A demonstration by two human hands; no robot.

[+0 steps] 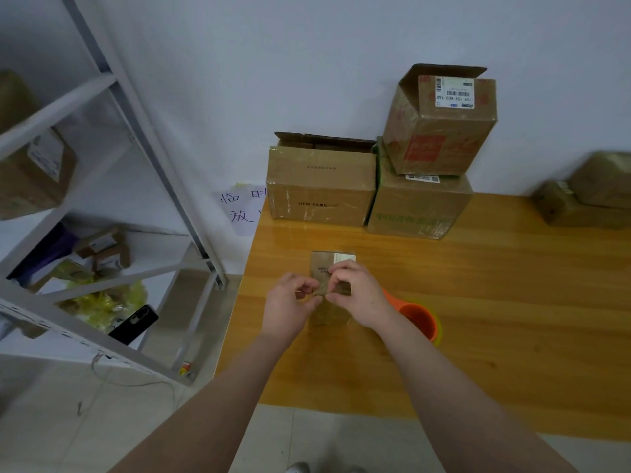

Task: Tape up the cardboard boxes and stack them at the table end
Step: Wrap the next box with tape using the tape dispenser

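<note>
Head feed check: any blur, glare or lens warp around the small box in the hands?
Head view: light is even, no hard shadows; the small box between the left hand and right hand is soft, its print unreadable; boxes at the right edge are smeared; the shelf rack slants from the wide lens; faint sheen on the table.

PLACE: you're in a parcel storeroom or packing room | EVIDENCE: your wooden worktop (495, 302) carries used cardboard boxes (321, 186) with courier labels (454, 92), stacked against a plain white wall (273, 63) | beside you a grey metal shelving rack (146, 141) holds more labelled parcels (34, 172) | a handwritten paper notice (239, 209) hangs on the wall | pale tiled floor (68, 421)
</note>
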